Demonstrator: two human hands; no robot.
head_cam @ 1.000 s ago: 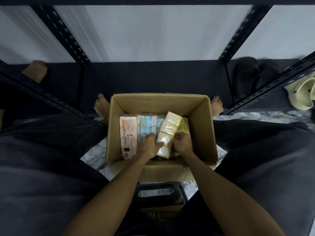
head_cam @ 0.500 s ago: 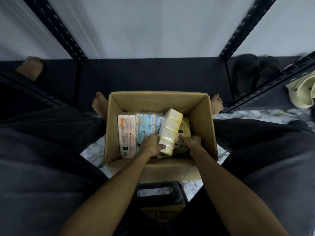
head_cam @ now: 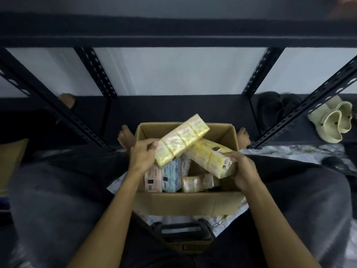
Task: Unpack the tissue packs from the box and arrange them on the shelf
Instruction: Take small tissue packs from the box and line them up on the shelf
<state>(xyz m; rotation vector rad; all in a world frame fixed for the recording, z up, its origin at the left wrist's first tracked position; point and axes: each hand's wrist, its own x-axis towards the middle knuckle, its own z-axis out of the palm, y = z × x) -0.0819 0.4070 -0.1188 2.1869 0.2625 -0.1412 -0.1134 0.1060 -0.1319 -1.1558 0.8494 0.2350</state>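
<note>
Both yellow packs are up out of the box (head_cam: 185,204) now. My left hand (head_cam: 142,156) grips one yellow pack (head_cam: 182,139) by its end, tilted over the box; my right hand (head_cam: 244,174) holds the second pack (head_cam: 211,158) lower. Three more packs sit inside; shelf (head_cam: 173,111) bare ahead.

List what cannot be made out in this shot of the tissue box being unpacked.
- Head view: print on the yellow pack in the left hand is blurred, unreadable.
- Second yellow pack: its near end is covered by the right hand.
- Cardboard box: its floor and any lower packs are hidden by the pink and blue packs and the raised ones.
- Top shelf: its upper surface is cut off by the frame edge.
</note>
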